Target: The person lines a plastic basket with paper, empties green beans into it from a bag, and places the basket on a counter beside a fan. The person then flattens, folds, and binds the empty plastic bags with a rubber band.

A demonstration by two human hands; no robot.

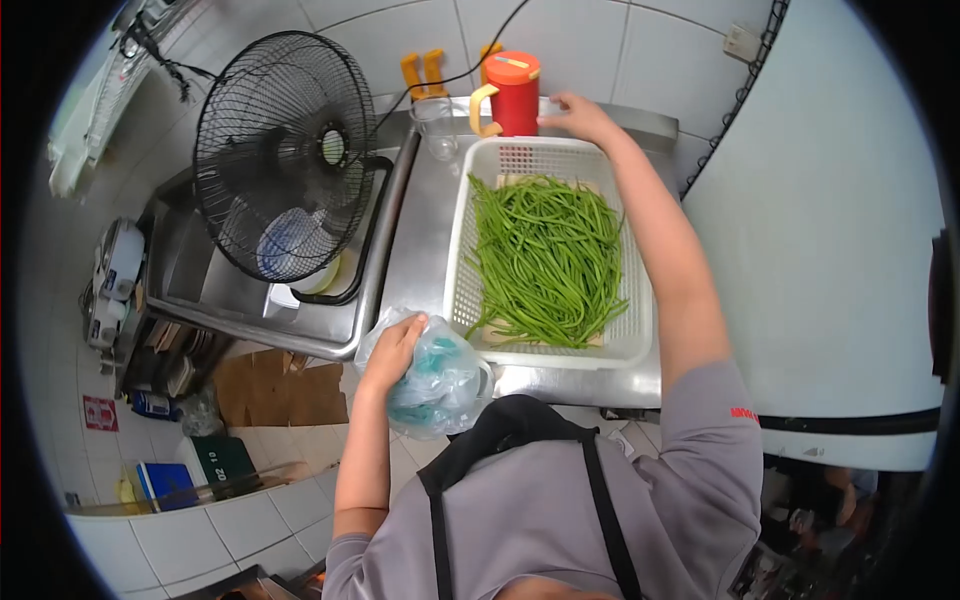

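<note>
Long green beans [550, 262] lie heaped in a white perforated basket [463, 290] on the steel counter. My left hand [396, 350] grips a clear plastic bag [440, 385] with greenish plastic in it, at the counter's front edge, left of the basket's near corner. Behind the basket stands a red pitcher [515, 105] with an orange lid and a cream handle. My right hand [580, 116] is just right of the pitcher, above the basket's far edge, with its fingers apart and nothing visible in them.
On the left a black fan [285, 155] stands over a steel sink [250, 315]. A clear glass jug [435, 125] is left of the pitcher. Orange-handled tools [428, 75] stand by the wall. A large pale panel [820, 240] is at the right.
</note>
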